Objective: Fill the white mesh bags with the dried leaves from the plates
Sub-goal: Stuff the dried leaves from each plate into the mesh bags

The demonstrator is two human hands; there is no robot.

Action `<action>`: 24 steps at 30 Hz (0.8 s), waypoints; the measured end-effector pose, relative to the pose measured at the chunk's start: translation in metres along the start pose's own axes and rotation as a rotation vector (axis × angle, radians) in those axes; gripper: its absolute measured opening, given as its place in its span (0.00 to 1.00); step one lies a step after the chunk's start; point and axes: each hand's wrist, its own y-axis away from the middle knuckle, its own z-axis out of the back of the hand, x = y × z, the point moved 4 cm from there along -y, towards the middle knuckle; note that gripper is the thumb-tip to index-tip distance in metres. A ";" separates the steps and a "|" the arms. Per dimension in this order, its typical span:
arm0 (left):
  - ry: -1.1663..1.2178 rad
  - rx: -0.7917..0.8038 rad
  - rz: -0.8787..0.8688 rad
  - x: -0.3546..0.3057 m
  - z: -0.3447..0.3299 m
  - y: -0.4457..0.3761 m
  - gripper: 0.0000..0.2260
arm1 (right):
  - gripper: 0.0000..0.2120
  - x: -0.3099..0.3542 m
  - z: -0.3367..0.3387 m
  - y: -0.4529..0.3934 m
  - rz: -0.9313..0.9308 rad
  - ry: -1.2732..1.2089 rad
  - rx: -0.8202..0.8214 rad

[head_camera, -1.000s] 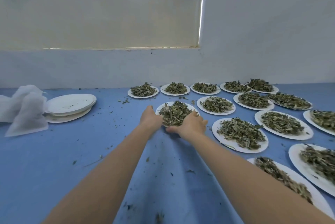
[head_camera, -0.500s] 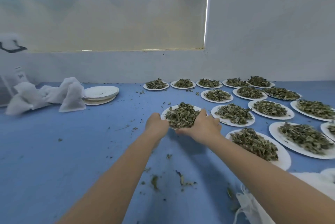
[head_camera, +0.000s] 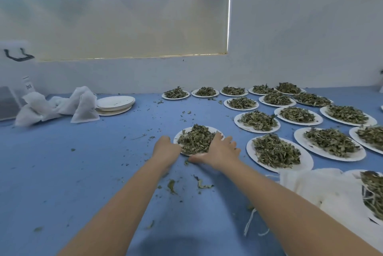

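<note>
A big blue surface (head_camera: 62, 173) meets a plain white wall (head_camera: 300, 27). A window (head_camera: 124, 13) in the wall has a pale shade pulled down. Thin bright light shines along the shade's right edge and bottom.

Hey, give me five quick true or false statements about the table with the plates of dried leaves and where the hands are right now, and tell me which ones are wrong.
1. Both hands are at the same plate of leaves. True: the left hand is at its left edge, the right hand on its right side.
2. The stack of empty plates is at the far right of the table. False: it sits on the left, beside the heap of white mesh bags.
3. Loose leaf bits lie on the blue table. True.
4. Every plate in view is empty. False: many hold leaves.
5. A white mesh bag lies near the right forearm. True.
</note>
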 end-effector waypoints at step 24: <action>-0.272 0.363 -0.693 -0.108 -0.118 0.191 0.11 | 0.16 -0.118 0.137 0.157 0.399 0.178 -0.210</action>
